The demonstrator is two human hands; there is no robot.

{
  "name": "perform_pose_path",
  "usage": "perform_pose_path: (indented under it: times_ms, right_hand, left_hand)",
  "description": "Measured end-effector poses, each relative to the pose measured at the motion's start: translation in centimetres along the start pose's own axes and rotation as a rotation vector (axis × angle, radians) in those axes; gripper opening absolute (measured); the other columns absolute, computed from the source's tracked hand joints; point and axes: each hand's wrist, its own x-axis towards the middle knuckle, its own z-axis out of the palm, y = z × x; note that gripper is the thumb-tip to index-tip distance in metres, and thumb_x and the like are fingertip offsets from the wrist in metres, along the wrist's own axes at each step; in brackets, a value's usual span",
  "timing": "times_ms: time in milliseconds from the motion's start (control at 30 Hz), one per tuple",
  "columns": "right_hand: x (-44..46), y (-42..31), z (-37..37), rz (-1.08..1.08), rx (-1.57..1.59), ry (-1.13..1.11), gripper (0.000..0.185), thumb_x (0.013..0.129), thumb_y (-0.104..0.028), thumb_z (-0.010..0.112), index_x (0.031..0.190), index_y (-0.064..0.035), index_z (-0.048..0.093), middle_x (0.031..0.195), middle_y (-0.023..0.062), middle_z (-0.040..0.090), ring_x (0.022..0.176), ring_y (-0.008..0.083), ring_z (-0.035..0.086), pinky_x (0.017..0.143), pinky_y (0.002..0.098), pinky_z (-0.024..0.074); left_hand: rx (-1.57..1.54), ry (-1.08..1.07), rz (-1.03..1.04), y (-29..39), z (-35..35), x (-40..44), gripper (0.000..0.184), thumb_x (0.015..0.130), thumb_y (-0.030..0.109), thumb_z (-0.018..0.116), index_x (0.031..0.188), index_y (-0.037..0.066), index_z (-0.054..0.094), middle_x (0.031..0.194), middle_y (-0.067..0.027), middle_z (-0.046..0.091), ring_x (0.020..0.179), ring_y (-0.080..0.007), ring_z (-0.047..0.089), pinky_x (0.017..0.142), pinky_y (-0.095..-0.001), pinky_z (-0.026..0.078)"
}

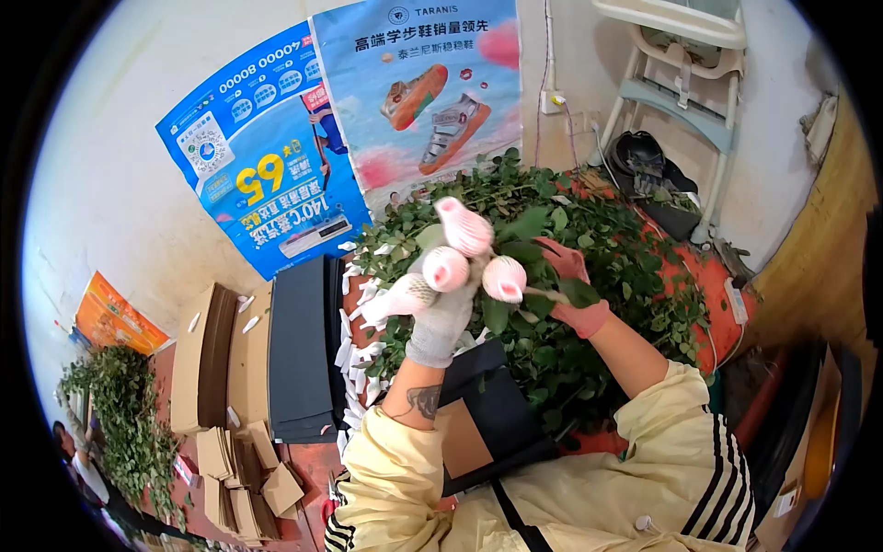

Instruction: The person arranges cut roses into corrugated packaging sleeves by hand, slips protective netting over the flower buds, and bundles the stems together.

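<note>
My left hand, in a pale grey-white glove, is closed round a small bunch of roses. Pale pink rose buds in white net sleeves, one of them highest, point up towards me; another bud leans left. My right hand, in a pink glove, is just right of the buds, its fingers curled about a rose stem and leaves. Foliage partly hides these fingers. Below the hands lies a black board with a brown cardboard piece on it.
A large heap of leafy stems covers the red table ahead and right. White net-sleeved pieces lie left of it, beside black sheets and cardboard stacks. A high chair stands at the back right.
</note>
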Motion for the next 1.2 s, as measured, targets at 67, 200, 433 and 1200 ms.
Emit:
perform_pose_path:
  times_ms: [67,200,433,1200]
  right_hand:
    - [0.7,-1.4,-0.5,-0.052,-0.262,-0.004,0.059,0.075,-0.026,0.069,0.127,-0.0073,0.047,0.129,0.0068,0.048,0.116,0.0213,0.047,0.095,0.0373,0.0394]
    - [0.2,-1.1,0.8,0.035,-0.245,0.233,0.058,0.068,-0.023,0.074,0.119,-0.0049,0.052,0.117,0.0107,0.054,0.11,0.0264,0.05,0.094,0.0395,0.0397]
    - [2.3,-0.9,3.2,-0.08,0.202,0.309,0.056,0.065,-0.014,0.076,0.115,-0.0036,0.054,0.109,0.0091,0.06,0.099,0.0206,0.059,0.094,0.0355,0.0432]
    - [3.0,-7.6,-0.3,-0.293,0.222,0.249,0.037,0.063,-0.001,0.07,0.098,-0.0059,0.061,0.104,0.0096,0.06,0.103,0.0293,0.053,0.092,0.0415,0.0402]
  left_hand:
    - [0.758,0.117,0.445,-0.7,1.3,-0.9,0.026,0.085,0.005,0.062,0.11,0.001,0.054,0.106,-0.0067,0.058,0.096,-0.0146,0.056,0.085,-0.0308,0.048]
    - [0.75,0.159,0.469,-1.1,0.9,-1.4,0.04,0.085,0.016,0.065,0.119,0.003,0.049,0.113,-0.0069,0.055,0.103,-0.0174,0.054,0.092,-0.0336,0.045]
    - [1.111,0.121,0.592,-1.2,0.4,1.1,0.049,0.079,0.0,0.066,0.124,0.001,0.046,0.109,-0.0076,0.057,0.093,-0.0148,0.056,0.082,-0.0314,0.05]
    - [1.519,0.283,0.377,1.0,3.3,1.1,0.027,0.089,0.018,0.059,0.111,0.003,0.058,0.108,-0.0063,0.06,0.102,-0.0181,0.054,0.091,-0.0333,0.042]
